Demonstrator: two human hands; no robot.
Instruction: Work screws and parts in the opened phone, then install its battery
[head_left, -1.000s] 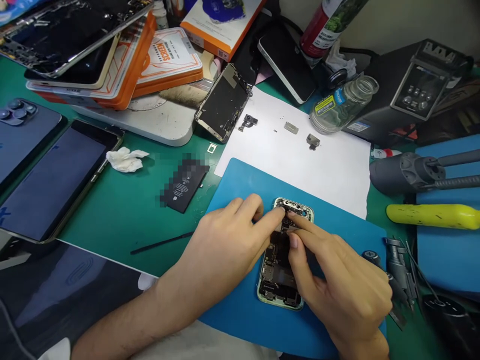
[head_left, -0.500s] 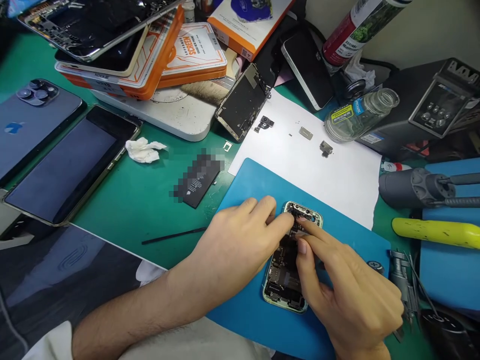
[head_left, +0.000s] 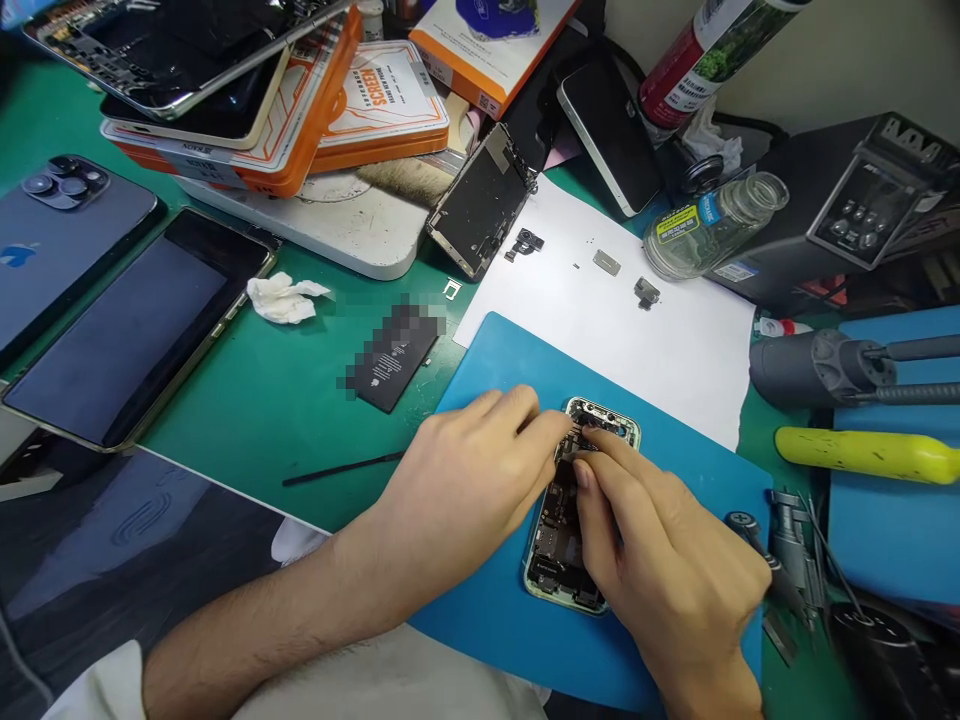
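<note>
An opened smartphone (head_left: pixel 551 545), screen off and inner boards showing, lies on a blue mat (head_left: pixel 495 375). My left hand (head_left: pixel 480 465) is closed, its fingertips at the phone's upper left part beside the camera area. My right hand (head_left: pixel 667 545) reaches in from the right, index finger and thumb bent close together over the phone's upper middle. Whatever sits between the fingertips of either hand is too small or hidden to name. The two hands' fingertips almost meet, covering part of the phone's inside.
White paper (head_left: pixel 675 345) holds a camera module (head_left: pixel 525 243), a metal plate (head_left: pixel 607 262) and a small bracket (head_left: pixel 646 292). A detached screen (head_left: pixel 480 205), a battery (head_left: pixel 397 355) and a black stick (head_left: pixel 341 468) lie left. Screwdrivers (head_left: pixel 791 555) and a glass jar (head_left: pixel 712 225) stand right.
My right hand has shifted left, its thumb and index finger now closer to my left fingertips. The whole view has moved slightly; the phone stays on the mat.
</note>
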